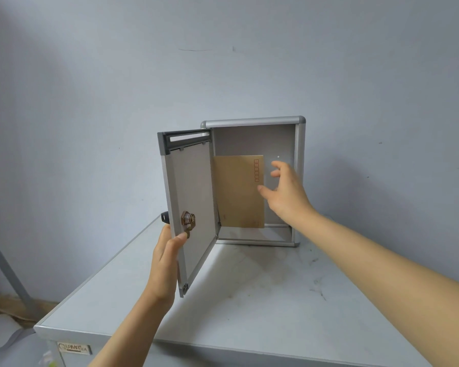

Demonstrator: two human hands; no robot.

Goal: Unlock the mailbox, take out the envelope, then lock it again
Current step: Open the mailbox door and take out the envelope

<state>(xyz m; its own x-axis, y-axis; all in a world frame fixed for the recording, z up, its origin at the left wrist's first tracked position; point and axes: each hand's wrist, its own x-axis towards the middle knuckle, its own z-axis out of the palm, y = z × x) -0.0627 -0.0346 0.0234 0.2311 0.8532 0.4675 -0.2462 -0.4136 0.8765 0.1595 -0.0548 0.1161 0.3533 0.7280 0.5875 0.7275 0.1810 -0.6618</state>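
A silver metal mailbox (pixel 300 144) stands upright on a grey table (pixel 263 300), its door (pixel 191 197) swung wide open to the left. A brass lock (pixel 188 220) sits on the door's inner face, and a black key head (pixel 165 217) pokes out behind the door's edge. Inside the box a tan envelope (pixel 239 192) stands upright, leaning on the back wall. My left hand (pixel 167 263) grips the door's free edge just under the lock. My right hand (pixel 282 192) reaches into the box with fingers spread, thumb at the envelope's right edge, not closed on it.
The mailbox stands near the table's far edge, close to a pale wall (pixel 223 62). A grey metal leg (pixel 6 266) slants at the far left above the floor. A label (pixel 74 348) is on the table's front left face.
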